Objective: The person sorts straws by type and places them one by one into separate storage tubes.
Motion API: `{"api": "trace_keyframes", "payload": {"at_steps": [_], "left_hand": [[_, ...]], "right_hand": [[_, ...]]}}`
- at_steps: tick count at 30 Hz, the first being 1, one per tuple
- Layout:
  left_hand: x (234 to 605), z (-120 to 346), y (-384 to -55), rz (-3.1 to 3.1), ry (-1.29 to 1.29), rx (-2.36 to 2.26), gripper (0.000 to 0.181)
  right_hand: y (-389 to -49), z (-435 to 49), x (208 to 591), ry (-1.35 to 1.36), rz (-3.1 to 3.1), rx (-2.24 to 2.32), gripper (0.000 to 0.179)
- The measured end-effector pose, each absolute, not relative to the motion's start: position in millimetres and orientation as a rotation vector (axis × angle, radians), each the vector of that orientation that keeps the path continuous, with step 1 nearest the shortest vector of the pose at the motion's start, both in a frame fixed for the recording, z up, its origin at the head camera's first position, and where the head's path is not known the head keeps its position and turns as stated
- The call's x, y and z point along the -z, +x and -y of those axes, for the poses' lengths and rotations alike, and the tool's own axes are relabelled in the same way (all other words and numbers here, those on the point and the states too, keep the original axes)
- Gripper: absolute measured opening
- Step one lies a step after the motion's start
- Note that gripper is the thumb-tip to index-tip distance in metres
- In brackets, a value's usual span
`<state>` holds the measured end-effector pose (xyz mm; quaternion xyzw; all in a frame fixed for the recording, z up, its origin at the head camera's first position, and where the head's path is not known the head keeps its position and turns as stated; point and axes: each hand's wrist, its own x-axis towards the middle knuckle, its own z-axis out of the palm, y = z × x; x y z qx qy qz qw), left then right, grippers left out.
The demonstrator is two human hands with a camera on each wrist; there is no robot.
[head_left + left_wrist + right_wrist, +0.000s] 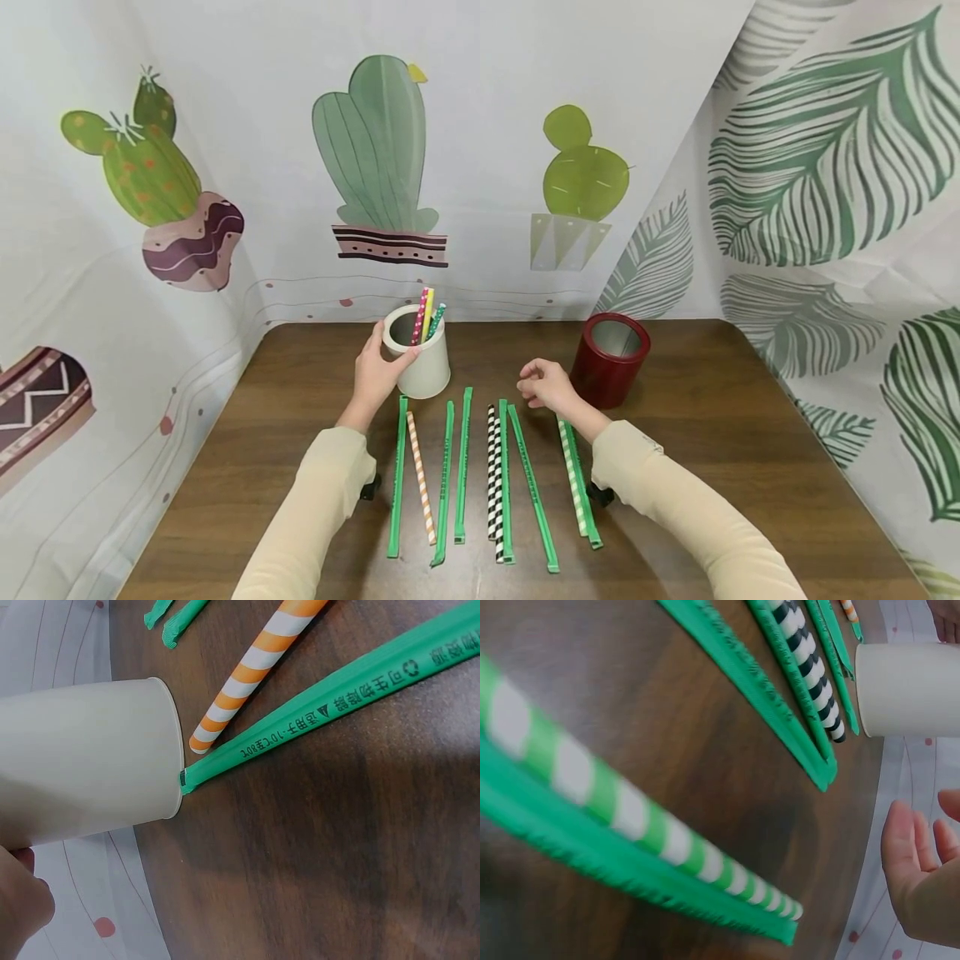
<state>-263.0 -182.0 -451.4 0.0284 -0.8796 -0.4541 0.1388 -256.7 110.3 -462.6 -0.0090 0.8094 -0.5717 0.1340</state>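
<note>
Beige sleeves (315, 500) reach forward over the dark wooden table (697, 400). The left hand (377, 373) grips the white canister (427, 371), thumb at its rim and fingers along its left side. The canister is near the table's far edge, left of the middle; a pink dotted straw (419, 317), a yellow straw (428, 315) and a green dotted straw (437, 320) lean in it. The right hand (551, 387) holds nothing, its fingers loosely bent, just beside the red tin (609, 373), also near the far edge but towards the far right corner. Nearer than both containers lie green-wrapped straws (533, 487), an orange-and-white striped straw (422, 479), black-and-white straws (492, 475) and a green-and-white striped straw (572, 475). A cactus-printed cloth (495, 167) hangs beyond the far edge.
</note>
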Motion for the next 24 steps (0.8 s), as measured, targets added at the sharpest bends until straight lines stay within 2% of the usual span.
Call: {"api": "trace_keyframes", "payload": {"at_steps": [24], "left_hand": [[447,181,-261,2.562,0.096,1.3,0.085]], "right_hand": [[-223,-165,485,-0.035,-2.433,1.56,0.03]]}}
